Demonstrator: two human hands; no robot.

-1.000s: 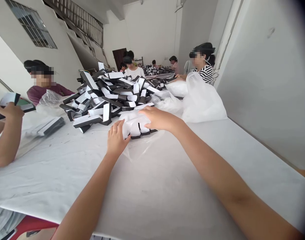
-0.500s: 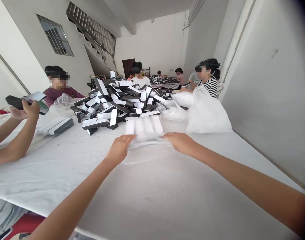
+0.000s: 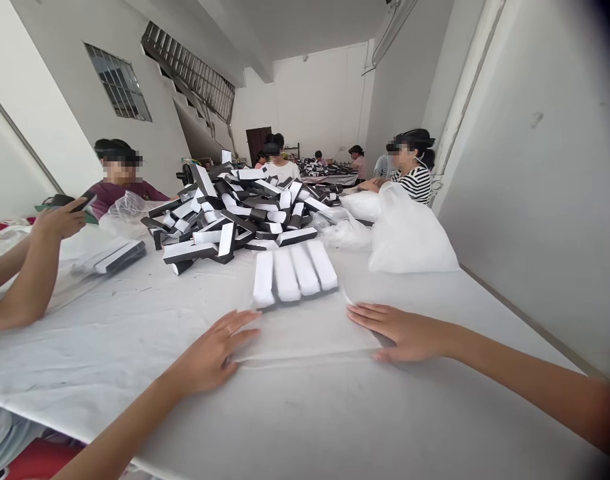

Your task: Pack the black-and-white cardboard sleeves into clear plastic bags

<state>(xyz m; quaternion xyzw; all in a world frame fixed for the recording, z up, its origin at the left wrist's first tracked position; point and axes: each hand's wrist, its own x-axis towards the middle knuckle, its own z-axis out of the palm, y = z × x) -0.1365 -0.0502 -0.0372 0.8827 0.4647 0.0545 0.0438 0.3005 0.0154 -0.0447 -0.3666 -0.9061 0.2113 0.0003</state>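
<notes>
Head camera looks along a long table under a white cloth. Four white-faced bars lie side by side, slightly fanned, on a clear plastic sheet, just in front of a big heap of black-and-white card pieces. The left hand is open and palm down, its fingers loosely spread toward the sheet's left side; the plastic is so faint there that I cannot tell whether the fingertips touch it. The right hand is just as open and grasps nothing, its fingers apparently lying flat on the sheet's right corner, well apart from the bars. Neither hand is clenched, and neither touches the bars. To the right of the bars, a large white plastic bag sits on the table. On the left, a co-worker's hands hold up a dark piece, and a person in a striped top works further along the table.
</notes>
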